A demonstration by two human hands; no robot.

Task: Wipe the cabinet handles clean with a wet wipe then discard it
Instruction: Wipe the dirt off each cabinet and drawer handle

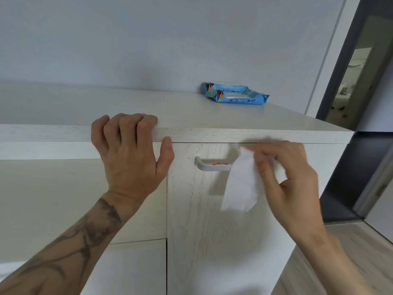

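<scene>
A pale grey wall (148,39) filled the upper half of the view. Below it stood a light wood-grain cabinet (63,199), seen from close above, with its flat cabinet top (127,105) running across the frame. On the right side of the front was 1 tall cabinet door (202,231). To the right of the cabinet lay a strip of pale wooden floor (340,262), and above that a dark-framed doorway (350,81) opened onto another room.

The left forearm (74,248), marked with a dark tattoo, reached up from the lower left. The left hand (129,150) gripped the front edge of the cabinet top: its 4 fingers were hooked over onto the upper surface and the thumb pressed against the edge's lower lip, just left of the door.

The right hand (289,177) was held in front of the door's upper right part, slightly blurred. Its fingertips were drawn together and pinched the top of a white wet wipe (242,184), which hung down flat against the door. The wipe's upper part covered the right end of the handle.

A blue pack of wipes (234,93) lay on the cabinet top against the wall, well behind both hands.

The handle (209,166), a silver bar set level near the top of the door, sat between the 2 hands. Its left end and middle were in plain sight. Orange smears (219,164) marked its upper face, just left of the wipe, and 1 tiny orange speck (188,158) sat on the door to the handle's left.
</scene>
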